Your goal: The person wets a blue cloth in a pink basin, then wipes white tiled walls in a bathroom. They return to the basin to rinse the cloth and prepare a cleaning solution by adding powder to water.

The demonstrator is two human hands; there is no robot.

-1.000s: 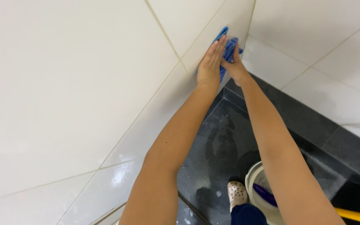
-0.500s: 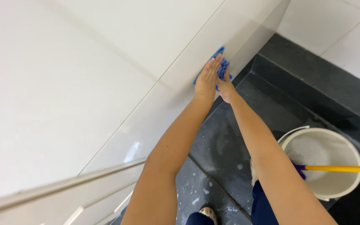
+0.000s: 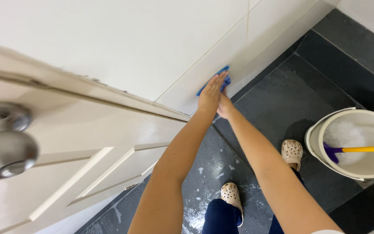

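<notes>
from the head view, a white tiled wall (image 3: 152,47) meets a dark wet floor (image 3: 282,99), with a white panelled door (image 3: 87,143) and its round metal knob (image 3: 5,143) close on my left. my left hand (image 3: 211,93) lies flat with fingers stretched, pressing a blue cloth (image 3: 221,78) against the lowest wall tile, just above the floor. my right hand (image 3: 225,106) sits just beside and below it, mostly hidden; i cannot tell how its fingers stand. i judge the wiping is in hand, low on the wall; going on would call for steady flat pressure along the tile. a white bucket (image 3: 356,145) with suds and a yellow-handled mop (image 3: 364,149) stands to my right, well apart. my pale clogs (image 3: 232,195) stand on soapy wet floor, which looks slippery.
</notes>
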